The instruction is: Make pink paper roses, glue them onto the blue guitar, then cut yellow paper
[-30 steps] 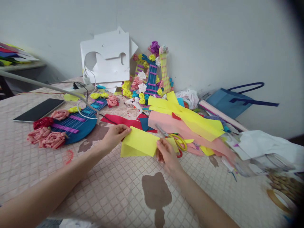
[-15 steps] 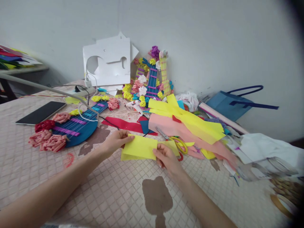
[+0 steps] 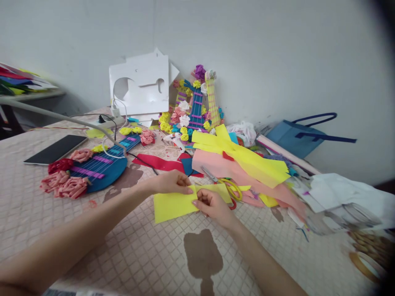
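A piece of yellow crepe paper [image 3: 173, 205] is held between my two hands, above the quilted tablecloth. My left hand [image 3: 174, 182] pinches its upper right edge, fingers curled and pointing right. Close beside it, my right hand [image 3: 214, 205] grips the right edge between thumb and fingers. Another yellow strip [image 3: 217, 190] lies behind my right hand and is partly covered by it. Just past that strip are scissors [image 3: 231, 187] with yellow handles, blades pointing up and left.
A blue paper guitar [image 3: 106, 172] with paper roses lies at left, near a dark tablet [image 3: 57, 149]. Behind are a glue gun [image 3: 174, 140], decorated guitars [image 3: 196, 109] and white cut board [image 3: 142, 92]. Yellow sheets [image 3: 247, 156] and a blue bag [image 3: 296, 137] lie right.
My left hand has moved right along the paper's upper edge, close to my right hand. The paper's left part now hangs lower and spreads out flatter.
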{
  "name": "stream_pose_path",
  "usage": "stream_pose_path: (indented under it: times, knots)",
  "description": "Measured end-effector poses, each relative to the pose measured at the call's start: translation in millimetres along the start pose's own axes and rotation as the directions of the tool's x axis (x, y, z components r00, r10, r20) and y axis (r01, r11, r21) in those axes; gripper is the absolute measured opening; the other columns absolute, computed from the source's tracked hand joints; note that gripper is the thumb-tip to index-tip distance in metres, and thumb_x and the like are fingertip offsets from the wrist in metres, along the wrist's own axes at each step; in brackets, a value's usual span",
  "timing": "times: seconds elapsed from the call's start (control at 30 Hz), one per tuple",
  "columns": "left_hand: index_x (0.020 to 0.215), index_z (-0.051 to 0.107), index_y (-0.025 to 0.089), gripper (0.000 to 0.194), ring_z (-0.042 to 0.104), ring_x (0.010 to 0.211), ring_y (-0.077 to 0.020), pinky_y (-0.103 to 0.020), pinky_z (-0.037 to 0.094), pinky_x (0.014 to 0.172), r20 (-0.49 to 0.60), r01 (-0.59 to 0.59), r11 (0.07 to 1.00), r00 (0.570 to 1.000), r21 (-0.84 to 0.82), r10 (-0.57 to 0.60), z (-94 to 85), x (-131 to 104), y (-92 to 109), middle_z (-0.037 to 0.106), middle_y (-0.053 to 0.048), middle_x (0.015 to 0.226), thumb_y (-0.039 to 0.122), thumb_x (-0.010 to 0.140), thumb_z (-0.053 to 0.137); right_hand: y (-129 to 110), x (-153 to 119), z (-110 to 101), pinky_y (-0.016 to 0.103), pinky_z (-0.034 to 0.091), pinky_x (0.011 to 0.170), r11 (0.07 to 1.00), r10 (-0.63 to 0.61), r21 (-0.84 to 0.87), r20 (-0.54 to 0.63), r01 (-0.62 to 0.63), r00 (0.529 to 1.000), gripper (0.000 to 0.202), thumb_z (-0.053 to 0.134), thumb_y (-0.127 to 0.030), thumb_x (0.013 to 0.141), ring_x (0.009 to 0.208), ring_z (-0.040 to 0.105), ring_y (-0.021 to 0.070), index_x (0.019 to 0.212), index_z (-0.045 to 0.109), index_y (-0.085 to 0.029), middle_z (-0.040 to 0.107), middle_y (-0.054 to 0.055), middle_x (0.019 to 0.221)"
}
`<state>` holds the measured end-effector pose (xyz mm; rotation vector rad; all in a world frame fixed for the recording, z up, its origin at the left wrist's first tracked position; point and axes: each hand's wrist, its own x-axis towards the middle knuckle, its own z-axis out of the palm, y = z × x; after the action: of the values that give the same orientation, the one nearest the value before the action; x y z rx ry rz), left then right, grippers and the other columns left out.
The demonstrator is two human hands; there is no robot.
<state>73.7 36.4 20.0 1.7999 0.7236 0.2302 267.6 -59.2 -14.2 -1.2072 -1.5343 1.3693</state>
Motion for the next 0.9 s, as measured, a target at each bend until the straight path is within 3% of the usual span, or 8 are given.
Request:
stream_pose_path:
  times: [0.17, 0.3, 0.53, 0.67, 0.73, 0.8, 0.83, 0.9]
  knots:
    - [0.072, 0.061, 0.013, 0.038, 0.049, 0.052, -0.0084, -0.019, 0.034, 0.048, -0.135, -0.023, 0.999, 0.991, -0.026, 0.019, 13.0, 6, 1, 0.057, 0.001, 0.061, 0.051, 0.072, 0.066, 4, -2, -2, 0.02, 0.03, 0.042, 1.0, 0.011, -0.024, -0.022, -0.012, 1.0, 0.034, 0.065, -0.05, 0.077, 0.046, 0.04, 0.0068, 0.073, 0.051, -0.019, 0.054, -0.004, 0.061]
    - [0.08, 0.063, 0.012, 0.045, 0.053, 0.055, -0.0099, -0.019, 0.036, 0.048, -0.15, -0.008, 0.998, 0.989, -0.059, -0.001, 11.6, 2, -4, 0.062, -0.002, 0.068, 0.057, 0.078, 0.057, 3, -1, 0, 0.02, 0.03, 0.04, 0.999, 0.034, -0.034, -0.058, -0.036, 0.998, 0.036, 0.063, -0.053, 0.078, 0.043, 0.039, 0.0068, 0.072, 0.05, -0.019, 0.056, -0.004, 0.059]
    - [0.075, 0.061, 0.012, 0.043, 0.049, 0.053, -0.0077, -0.018, 0.036, 0.047, -0.181, -0.021, 0.989, 0.983, -0.143, -0.006, 10.8, -4, -2, 0.058, 0.0, 0.063, 0.055, 0.072, 0.064, 3, -2, 5, 0.019, 0.031, 0.041, 0.996, 0.051, -0.078, -0.027, -0.053, 0.998, 0.038, 0.062, -0.053, 0.078, 0.044, 0.04, 0.0063, 0.07, 0.05, -0.019, 0.055, -0.004, 0.057]
    - [0.083, 0.063, 0.013, 0.042, 0.056, 0.055, -0.0097, -0.019, 0.039, 0.048, -0.052, 0.056, 0.982, 0.996, -0.181, -0.066, 4.6, -5, -11, 0.064, -0.001, 0.07, 0.052, 0.068, 0.071, 5, -1, 3, 0.019, 0.033, 0.041, 0.997, 0.027, -0.066, -0.075, -0.032, 0.997, 0.037, 0.059, -0.053, 0.079, 0.042, 0.04, 0.0064, 0.069, 0.047, -0.02, 0.055, -0.004, 0.057]
    - [0.084, 0.064, 0.014, 0.04, 0.058, 0.055, -0.0106, -0.019, 0.041, 0.048, 0.045, 0.09, 0.98, 0.995, -0.178, -0.084, -0.5, -5, -20, 0.067, -0.002, 0.072, 0.049, 0.067, 0.073, 3, -1, -7, 0.02, 0.035, 0.041, 0.988, -0.004, -0.151, -0.116, -0.013, 0.993, 0.035, 0.054, -0.053, 0.083, 0.041, 0.042, 0.0073, 0.072, 0.049, -0.02, 0.056, -0.004, 0.058]
    - [0.086, 0.064, 0.014, 0.039, 0.06, 0.056, -0.0115, -0.02, 0.043, 0.049, 0.076, 0.102, 0.975, 0.993, -0.197, -0.088, -5.0, -4, -27, 0.068, -0.003, 0.075, 0.048, 0.069, 0.073, 1, -1, -25, 0.021, 0.038, 0.042, 0.939, -0.075, -0.345, -0.204, 0.0, 0.976, 0.032, 0.046, -0.051, 0.087, 0.044, 0.047, 0.0093, 0.079, 0.052, -0.02, 0.059, -0.002, 0.062]
    - [0.088, 0.065, 0.014, 0.039, 0.062, 0.058, -0.012, -0.02, 0.044, 0.051, 0.082, 0.107, 0.97, 0.992, -0.217, -0.091, -6.5, -3, -29, 0.069, -0.004, 0.077, 0.048, 0.07, 0.073, 0, -2, -37, 0.022, 0.041, 0.045, 0.875, -0.142, -0.484, -0.272, -0.007, 0.952, 0.032, 0.042, -0.049, 0.089, 0.047, 0.05, 0.0106, 0.082, 0.054, -0.02, 0.06, -0.002, 0.064]
    - [0.094, 0.065, 0.014, 0.04, 0.064, 0.062, -0.0131, -0.021, 0.047, 0.055, 0.121, 0.131, 0.955, 0.987, -0.267, -0.102, -7.4, -2, -31, 0.071, -0.005, 0.082, 0.047, 0.071, 0.072, 0, -4, -65, 0.025, 0.044, 0.054, 0.82, -0.211, -0.57, -0.378, -0.047, 0.901, 0.028, 0.042, -0.044, 0.089, 0.057, 0.056, 0.0138, 0.082, 0.054, -0.02, 0.062, 0.001, 0.07]
